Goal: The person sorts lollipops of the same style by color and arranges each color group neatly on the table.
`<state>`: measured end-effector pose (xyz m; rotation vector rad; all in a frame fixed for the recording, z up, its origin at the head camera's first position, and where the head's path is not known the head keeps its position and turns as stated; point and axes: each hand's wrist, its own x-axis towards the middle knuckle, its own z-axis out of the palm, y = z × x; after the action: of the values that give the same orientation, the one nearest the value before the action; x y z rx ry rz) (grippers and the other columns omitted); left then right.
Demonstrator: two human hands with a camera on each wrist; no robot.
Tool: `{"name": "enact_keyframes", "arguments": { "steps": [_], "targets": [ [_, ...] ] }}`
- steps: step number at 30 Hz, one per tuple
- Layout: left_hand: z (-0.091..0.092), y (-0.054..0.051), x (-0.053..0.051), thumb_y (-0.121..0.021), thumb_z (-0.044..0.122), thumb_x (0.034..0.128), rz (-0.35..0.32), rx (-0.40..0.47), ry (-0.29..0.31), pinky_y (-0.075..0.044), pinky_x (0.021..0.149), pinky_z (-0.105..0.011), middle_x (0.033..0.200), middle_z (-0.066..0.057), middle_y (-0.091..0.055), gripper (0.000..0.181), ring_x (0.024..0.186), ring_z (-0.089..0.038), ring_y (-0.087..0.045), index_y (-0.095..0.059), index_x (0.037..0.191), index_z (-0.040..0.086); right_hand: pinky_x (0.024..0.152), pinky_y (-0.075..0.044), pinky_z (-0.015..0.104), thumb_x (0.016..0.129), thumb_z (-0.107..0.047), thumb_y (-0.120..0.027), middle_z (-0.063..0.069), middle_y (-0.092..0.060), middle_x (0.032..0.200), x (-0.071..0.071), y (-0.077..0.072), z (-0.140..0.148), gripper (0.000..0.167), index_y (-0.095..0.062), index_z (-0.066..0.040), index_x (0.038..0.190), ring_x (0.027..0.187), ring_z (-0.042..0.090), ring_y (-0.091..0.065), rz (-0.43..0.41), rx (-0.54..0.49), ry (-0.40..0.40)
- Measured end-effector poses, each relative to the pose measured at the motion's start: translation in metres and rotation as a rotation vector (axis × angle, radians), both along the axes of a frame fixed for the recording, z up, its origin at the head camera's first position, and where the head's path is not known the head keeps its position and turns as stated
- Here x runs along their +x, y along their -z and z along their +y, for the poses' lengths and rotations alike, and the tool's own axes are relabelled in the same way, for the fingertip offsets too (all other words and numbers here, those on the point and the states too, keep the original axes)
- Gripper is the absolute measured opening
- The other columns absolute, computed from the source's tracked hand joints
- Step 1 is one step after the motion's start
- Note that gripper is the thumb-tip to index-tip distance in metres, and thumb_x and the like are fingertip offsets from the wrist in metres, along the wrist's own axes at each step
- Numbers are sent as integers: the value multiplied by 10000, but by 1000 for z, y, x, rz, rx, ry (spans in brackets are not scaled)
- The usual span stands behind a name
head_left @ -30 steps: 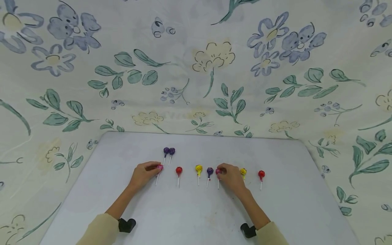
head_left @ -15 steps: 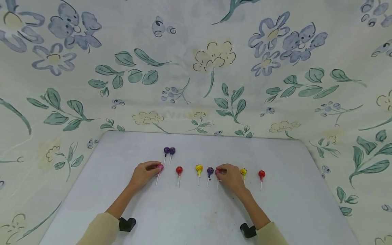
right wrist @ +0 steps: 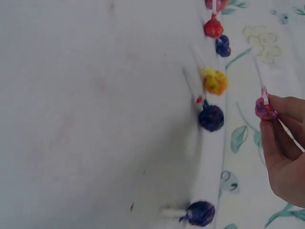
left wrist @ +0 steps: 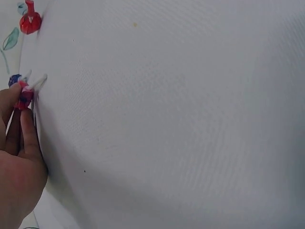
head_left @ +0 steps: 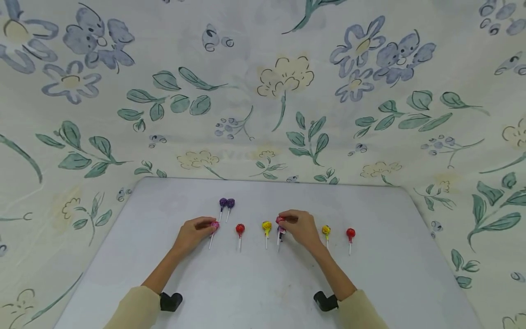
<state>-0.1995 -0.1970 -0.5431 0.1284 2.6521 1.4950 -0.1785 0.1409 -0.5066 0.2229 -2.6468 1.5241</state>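
My left hand (head_left: 192,236) pinches a pink lollipop (head_left: 215,225) by its wrapped head, its white stick slanting down toward me. In the left wrist view, that pink lollipop (left wrist: 26,98) sits between thumb and fingertips. My right hand (head_left: 302,230) grips another pink lollipop (head_left: 280,220), held above a purple lollipop (head_left: 281,230) that it partly covers. The right wrist view shows this pink lollipop (right wrist: 265,110) raised off the table, stick away from the palm. Left of it lies a yellow lollipop (head_left: 266,226); a red lollipop (head_left: 240,229) lies between the hands.
Two purple lollipops (head_left: 227,203) lie together behind my left hand. Rightward are a yellow lollipop (head_left: 326,230) and a red lollipop (head_left: 350,233). Another purple lollipop (right wrist: 200,213) shows low in the right wrist view. The white table (head_left: 246,292) meets a flowered cloth (head_left: 246,105) behind.
My right hand has lifted its pink lollipop and moved it left and away from me, over the purple one. My left hand has stayed in place.
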Motion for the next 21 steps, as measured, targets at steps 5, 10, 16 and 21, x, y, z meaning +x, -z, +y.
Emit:
{"name": "enact_keyframes", "arguments": {
  "steps": [5,10,16,21],
  "targets": [
    [-1,1,-1,-699,118,945,-16,3,-1,-478,809,-135,1107,-127,-694,292,1016,-264,-628,-691,1214,4,795,-573,269,881,-15,-742,106,-723,1038,-6,-5,-19,207,-748,-6,1087,915,220,-689,6,-61,-42],
    [-2,0,0,-703,132,944,-20,-5,10,-507,853,-216,1104,-133,-695,317,1020,-265,-626,-680,1228,-7,821,-562,253,894,-30,-734,110,-720,1079,-12,-5,-40,249,-731,9,1140,957,225,-687,-9,-63,-87],
    [-1,-2,0,-709,155,941,-14,-1,19,-527,892,-300,1110,-141,-701,340,1030,-270,-638,-675,1232,-17,792,-562,236,902,-52,-734,99,-732,1047,-18,-3,-61,210,-751,-3,1105,925,202,-687,1,-48,-116],
    [-2,-1,-1,-713,172,939,-10,-10,15,-532,881,-285,1110,-129,-704,350,1029,-259,-639,-676,1232,-15,778,-557,220,898,-37,-733,94,-735,1029,-25,0,-76,201,-752,4,1094,915,185,-685,10,-43,-135]
  ]
}}
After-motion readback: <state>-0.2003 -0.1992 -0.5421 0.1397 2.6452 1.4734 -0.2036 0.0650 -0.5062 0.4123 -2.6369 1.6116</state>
